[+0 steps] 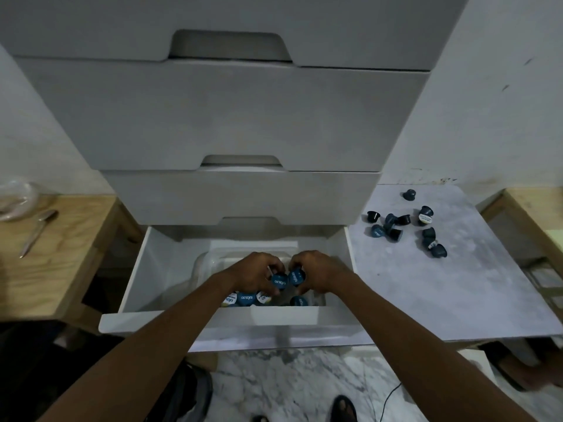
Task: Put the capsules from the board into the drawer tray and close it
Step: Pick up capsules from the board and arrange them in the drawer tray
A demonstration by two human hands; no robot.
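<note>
The bottom drawer (140, 269) of a white cabinet is pulled out. A clear plastic tray (204, 263) sits inside it, with several blue capsules (245, 298) lying in it. Both hands meet over the tray. My left hand (256, 269) holds a blue capsule (279, 282), lid facing me. My right hand (320, 271) holds another blue capsule (297, 277) right beside it. Several dark blue capsules (393, 228) lie scattered on the pale marble board (441, 287) to the right of the drawer.
Three shut drawers (237, 117) stack above the open one. A wooden table (54, 254) on the left carries a spoon (38, 231) and a clear bag (15, 197). Another wooden surface (536, 214) lies beyond the board. A sandalled foot (344, 409) stands on the marble floor below.
</note>
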